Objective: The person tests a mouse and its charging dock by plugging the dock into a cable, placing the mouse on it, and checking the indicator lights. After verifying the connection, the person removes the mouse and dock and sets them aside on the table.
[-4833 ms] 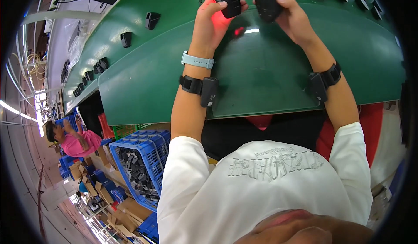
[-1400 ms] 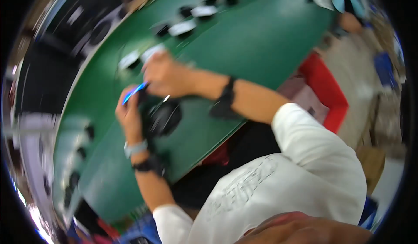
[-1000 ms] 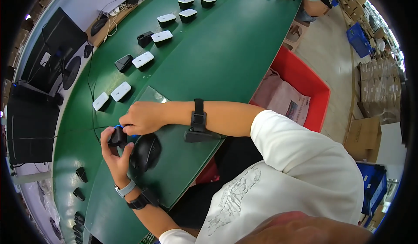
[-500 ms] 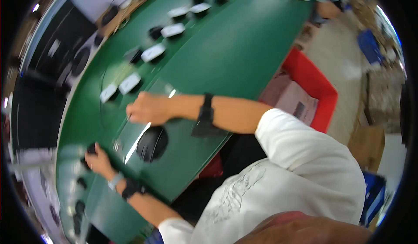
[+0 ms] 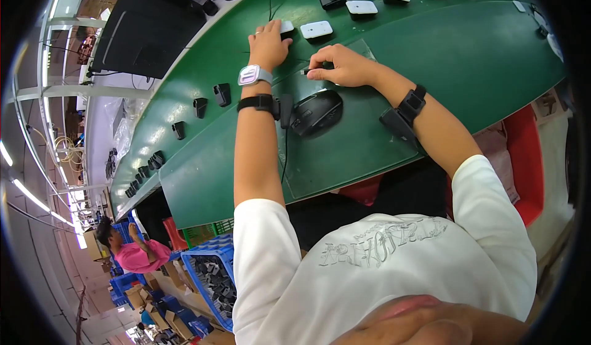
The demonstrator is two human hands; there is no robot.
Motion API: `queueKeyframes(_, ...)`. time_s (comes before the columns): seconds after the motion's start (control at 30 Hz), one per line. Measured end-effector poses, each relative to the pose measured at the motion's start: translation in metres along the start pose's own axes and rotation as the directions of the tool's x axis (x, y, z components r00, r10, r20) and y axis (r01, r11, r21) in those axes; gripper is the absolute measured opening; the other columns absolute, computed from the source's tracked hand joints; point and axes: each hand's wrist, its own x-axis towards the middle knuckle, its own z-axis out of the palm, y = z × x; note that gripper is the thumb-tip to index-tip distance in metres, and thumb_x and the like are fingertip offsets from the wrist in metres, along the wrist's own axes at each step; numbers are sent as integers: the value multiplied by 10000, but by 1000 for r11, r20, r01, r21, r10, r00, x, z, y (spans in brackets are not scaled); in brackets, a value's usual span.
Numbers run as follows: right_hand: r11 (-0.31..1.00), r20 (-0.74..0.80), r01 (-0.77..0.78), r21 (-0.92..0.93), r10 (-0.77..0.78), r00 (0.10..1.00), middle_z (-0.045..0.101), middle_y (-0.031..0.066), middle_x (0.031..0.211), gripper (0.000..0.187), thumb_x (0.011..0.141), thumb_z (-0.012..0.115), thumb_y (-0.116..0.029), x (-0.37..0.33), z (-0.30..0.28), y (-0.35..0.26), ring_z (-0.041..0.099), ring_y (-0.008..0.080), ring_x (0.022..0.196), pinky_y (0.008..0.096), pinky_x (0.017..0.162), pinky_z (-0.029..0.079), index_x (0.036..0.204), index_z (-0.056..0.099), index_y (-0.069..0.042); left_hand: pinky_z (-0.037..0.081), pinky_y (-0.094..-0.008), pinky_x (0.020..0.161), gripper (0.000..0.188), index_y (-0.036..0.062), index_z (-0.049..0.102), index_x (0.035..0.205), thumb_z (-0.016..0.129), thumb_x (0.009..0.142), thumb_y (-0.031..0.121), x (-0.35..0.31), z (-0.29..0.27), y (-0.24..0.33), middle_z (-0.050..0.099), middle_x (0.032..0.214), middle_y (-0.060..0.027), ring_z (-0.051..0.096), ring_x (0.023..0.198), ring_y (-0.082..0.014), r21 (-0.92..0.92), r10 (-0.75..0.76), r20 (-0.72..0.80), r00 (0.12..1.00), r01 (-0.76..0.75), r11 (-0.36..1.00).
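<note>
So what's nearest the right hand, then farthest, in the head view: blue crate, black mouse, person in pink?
1. Black mouse: just below the right hand.
2. Blue crate: lower left.
3. Person in pink: farther left, in the background.

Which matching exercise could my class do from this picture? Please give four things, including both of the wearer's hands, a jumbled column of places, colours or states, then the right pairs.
Things
1. Left hand
2. Mouse
3. Right hand
4. Crate

Descriptions
A. Black and rounded
B. Filled with many dark pieces
C. At a white-topped block
D. Pinching a small plug

Right pairs: 1-C, 2-A, 3-D, 4-B
</note>
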Motion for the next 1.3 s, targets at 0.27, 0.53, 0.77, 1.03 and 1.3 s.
queueKeyframes(0.27,979,-171,-95,183,127,977,665,36,851,264,1034,578,-245,0,2,6,572,112,827,293,770,471,1025,707,-15,506,-371,926,437,96,402,1481,532,1086,226,-27,-37,31,654,1195,-152,618,1181,-267,-992,-465,119,877,84,-95)
queueKeyframes(0.53,976,-183,14,219,27,983,654,20,884,256,1036,575,-239,3,5,5,548,114,854,287,791,442,1003,682,-8,612,-425,923,597,34,499,1337,677,801,-161,-89,-43,48,598,1347,-241,652,1165,-324,-897,-203,143,969,40,-440)
queueKeyframes(0.77,996,-109,3,-93,-13,994,668,57,881,221,983,630,-235,3,-4,8,574,212,874,350,881,450,939,687,-25,647,-413,845,542,40,528,1144,770,706,-168,-96,-33,49,682,1136,-164,741,954,-298,-956,-182,141,973,87,-279)
queueKeyframes(1.03,992,-55,-122,-40,119,991,651,51,796,236,984,624,-215,3,-1,17,577,155,784,315,767,464,912,684,1,634,-342,675,471,23,494,1133,716,748,-132,-97,-34,50,713,973,-155,751,811,-250,-962,-122,243,962,224,-155)
queueKeyframes(1.3,980,-94,-198,7,197,976,588,-12,772,255,1010,602,-225,5,1,18,490,72,726,261,662,395,952,671,13,613,-293,800,628,48,513,1291,816,747,-32,-98,-35,59,635,1069,-77,690,904,-158,-968,-166,186,968,210,141)
